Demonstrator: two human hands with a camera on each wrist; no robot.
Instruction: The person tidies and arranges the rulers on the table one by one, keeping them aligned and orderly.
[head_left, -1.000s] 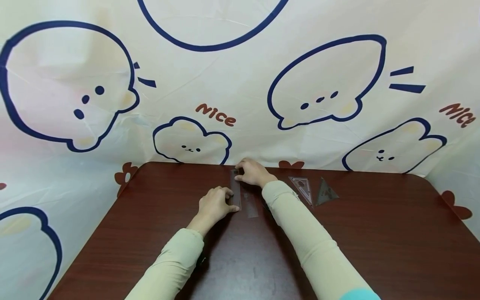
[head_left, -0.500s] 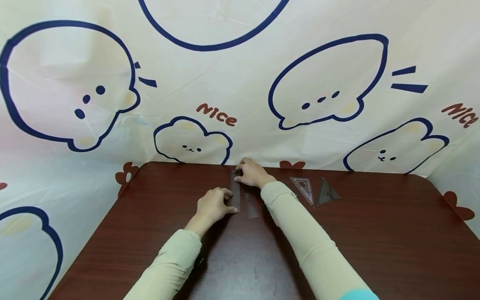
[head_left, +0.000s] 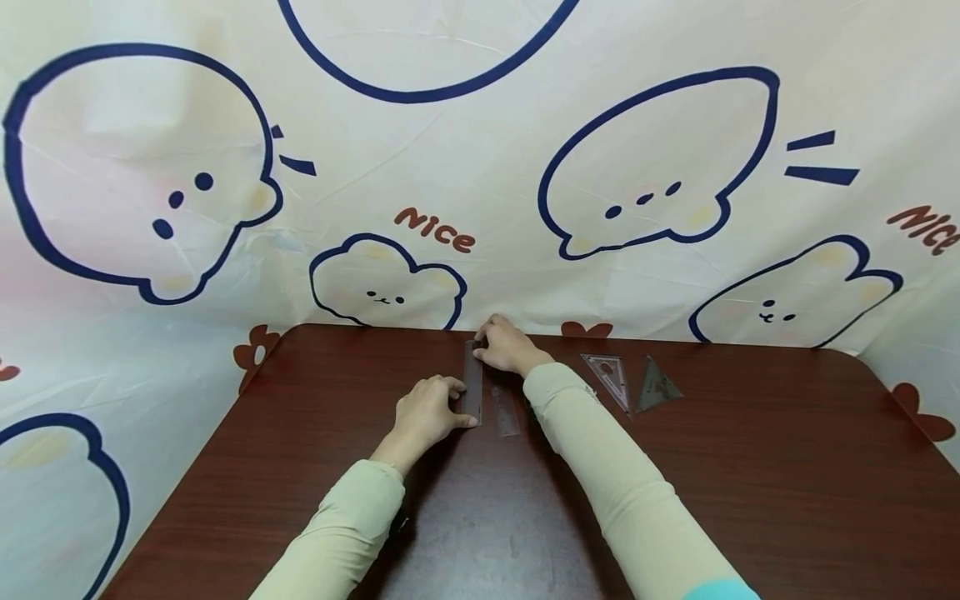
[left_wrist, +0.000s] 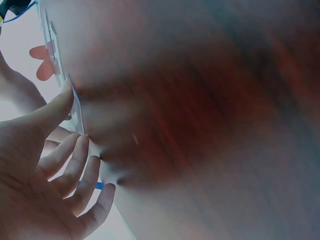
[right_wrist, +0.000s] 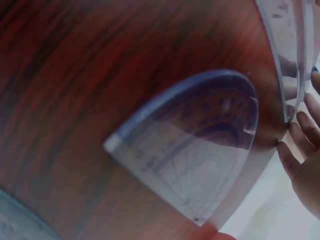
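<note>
A clear straight ruler [head_left: 472,387] lies lengthwise on the dark brown table, pointing toward the back edge. My left hand [head_left: 426,419] holds its near end, thumb and fingers at the edges; the left wrist view has the ruler [left_wrist: 77,115] between thumb and fingertips. At the far end, my right hand [head_left: 507,346] pinches the ruler with thumb and forefinger. Just right of it lies a second clear ruler [head_left: 506,414], partly covered by the right hand. In the right wrist view a clear protractor [right_wrist: 200,150] rests on the table; my right forearm mostly hides it in the head view.
Farther right lie a clear set square [head_left: 611,381] and a greyish triangular set square [head_left: 657,387]. A printed cloth wall [head_left: 495,167] rises directly behind the back edge of the table [head_left: 750,458].
Both hands keep their hold on the ruler and stay almost in place. The left hand and the ruler's near end have slid very slightly toward me.
</note>
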